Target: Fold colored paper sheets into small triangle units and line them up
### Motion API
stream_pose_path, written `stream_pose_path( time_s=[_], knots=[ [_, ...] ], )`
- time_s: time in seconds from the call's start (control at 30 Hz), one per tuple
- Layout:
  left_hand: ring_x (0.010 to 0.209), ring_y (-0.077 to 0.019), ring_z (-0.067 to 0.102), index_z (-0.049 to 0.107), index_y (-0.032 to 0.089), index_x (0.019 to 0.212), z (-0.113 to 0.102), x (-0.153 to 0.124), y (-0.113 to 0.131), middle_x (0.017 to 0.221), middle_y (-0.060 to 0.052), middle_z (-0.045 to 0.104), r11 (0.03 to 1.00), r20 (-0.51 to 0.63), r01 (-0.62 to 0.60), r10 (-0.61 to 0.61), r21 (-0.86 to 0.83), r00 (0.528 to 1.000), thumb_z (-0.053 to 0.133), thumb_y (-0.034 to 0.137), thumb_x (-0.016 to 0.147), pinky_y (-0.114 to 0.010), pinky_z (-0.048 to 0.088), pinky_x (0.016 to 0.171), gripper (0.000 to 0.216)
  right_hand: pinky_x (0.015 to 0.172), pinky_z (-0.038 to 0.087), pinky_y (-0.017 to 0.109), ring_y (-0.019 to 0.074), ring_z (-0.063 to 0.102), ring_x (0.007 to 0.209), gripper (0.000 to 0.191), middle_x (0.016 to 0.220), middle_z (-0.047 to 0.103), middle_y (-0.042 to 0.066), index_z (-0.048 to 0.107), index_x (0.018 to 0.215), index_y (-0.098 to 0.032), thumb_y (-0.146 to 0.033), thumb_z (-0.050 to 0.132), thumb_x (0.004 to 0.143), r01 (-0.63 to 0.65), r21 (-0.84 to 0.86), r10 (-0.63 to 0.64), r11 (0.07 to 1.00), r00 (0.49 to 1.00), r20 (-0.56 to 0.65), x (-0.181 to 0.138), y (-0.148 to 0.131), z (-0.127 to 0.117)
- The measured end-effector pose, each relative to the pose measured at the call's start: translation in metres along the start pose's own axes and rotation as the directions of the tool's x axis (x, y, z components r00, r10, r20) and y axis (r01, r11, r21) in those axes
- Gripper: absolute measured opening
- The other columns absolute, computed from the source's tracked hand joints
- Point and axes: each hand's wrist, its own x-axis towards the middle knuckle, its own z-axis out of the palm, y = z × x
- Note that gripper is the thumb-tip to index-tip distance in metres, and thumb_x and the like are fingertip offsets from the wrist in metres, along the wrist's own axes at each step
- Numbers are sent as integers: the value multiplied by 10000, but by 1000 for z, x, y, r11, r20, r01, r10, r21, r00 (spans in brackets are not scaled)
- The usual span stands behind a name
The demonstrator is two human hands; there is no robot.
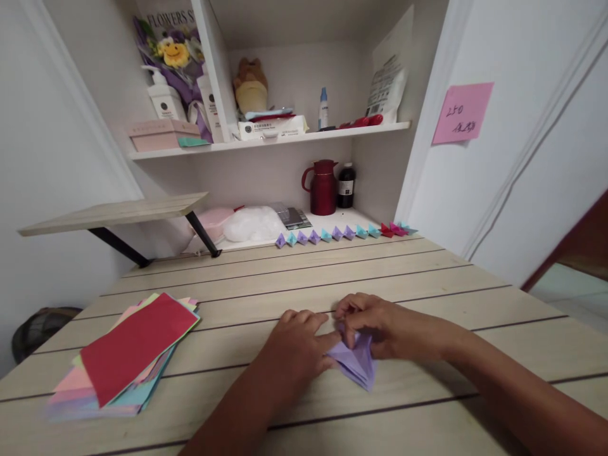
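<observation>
A partly folded piece of lilac paper [357,365] lies on the wooden table [304,278], just in front of me. My left hand [299,345] rests on its left side with the fingers curled, pressing it down. My right hand [375,323] pinches the paper's upper edge between closed fingertips. Both hands touch each other over the paper.
A stack of coloured paper sheets [128,354], red on top, lies at the front left. A row of small folded paper shapes [342,233] lines the table's far edge. Behind stand a dark red jug [323,187], a dark bottle [346,185] and loaded shelves. A pink note [462,113] sticks to the right wall.
</observation>
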Motion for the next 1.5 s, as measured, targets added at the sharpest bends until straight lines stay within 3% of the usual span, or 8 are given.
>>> stream_pose_path(
  time_s=[0.17, 0.27, 0.37, 0.47, 0.6, 0.8, 1.17, 1.5],
  knots=[
    [1201, -284, 489, 422, 331, 1370, -13, -2, -4, 1394, -84, 491, 995, 70, 88, -85, -38, 994, 612, 470, 828, -506, 294, 1030, 591, 768, 474, 258, 150, 586, 877, 293, 987, 576, 27, 701, 884, -245, -24, 605, 717, -79, -47, 75, 996, 994, -83, 4, 7, 11],
    [1281, -273, 429, 298, 291, 1443, -21, -5, -16, 1450, -94, 431, 971, 55, 210, -205, -110, 977, 644, 445, 811, -490, 271, 1065, 736, 839, 451, 316, 174, 586, 887, 327, 942, 620, 30, 695, 940, -241, -16, 583, 731, -91, -108, 67, 990, 976, -206, 12, 10, 21],
    [1349, -273, 347, 359, 265, 1421, -19, -8, -30, 1477, -107, 388, 937, 47, 297, -293, -187, 955, 649, 422, 810, -465, 281, 1075, 694, 901, 423, 350, 192, 581, 939, 370, 967, 657, 26, 695, 958, -247, 5, 571, 719, -88, -111, 59, 990, 969, -242, 18, 11, 26],
    [1349, -282, 343, 515, 302, 1316, -11, -9, -37, 1477, -90, 382, 922, 31, 265, -268, -282, 963, 661, 412, 800, -465, 289, 1078, 548, 883, 430, 348, 195, 586, 929, 327, 978, 667, 29, 697, 919, -242, -9, 576, 724, -79, -101, 54, 992, 973, -224, 19, 11, 25],
    [1311, -268, 391, 564, 346, 1267, -5, -4, -28, 1446, -55, 418, 907, -21, 173, -195, -384, 981, 700, 377, 774, -436, 323, 1067, 512, 864, 428, 339, 191, 588, 903, 267, 924, 672, 22, 677, 878, -232, -25, 584, 737, -70, -122, 43, 990, 976, -212, 18, 9, 22],
    [1183, -228, 507, 681, 361, 1097, -3, 0, -21, 1318, -20, 558, 933, -12, 86, -96, -349, 995, 645, 310, 833, -437, 326, 1045, 271, 893, 413, 333, 197, 573, 998, 290, 1067, 630, 25, 674, 885, -249, -36, 614, 697, -125, -167, 91, 978, 976, -197, 12, 8, 19],
    [1163, -223, 518, 728, 320, 978, -11, 4, -14, 1220, 2, 630, 884, 20, 177, -187, -433, 982, 514, 375, 904, -416, 355, 1003, 233, 873, 434, 353, 231, 567, 1014, 46, 1104, 616, 63, 654, 830, -217, -226, 637, 789, -199, -186, 164, 962, 969, -185, 8, 11, 12],
    [1155, -228, 519, 729, 265, 796, -2, 11, -11, 1158, -16, 660, 823, -13, 289, -338, -489, 941, 524, 338, 872, -437, 350, 984, 230, 801, 436, 331, 215, 564, 885, 185, 927, 631, 69, 653, 752, -196, -343, 595, 849, -295, -233, 225, 927, 932, -284, 15, 12, 19]
  ],
)
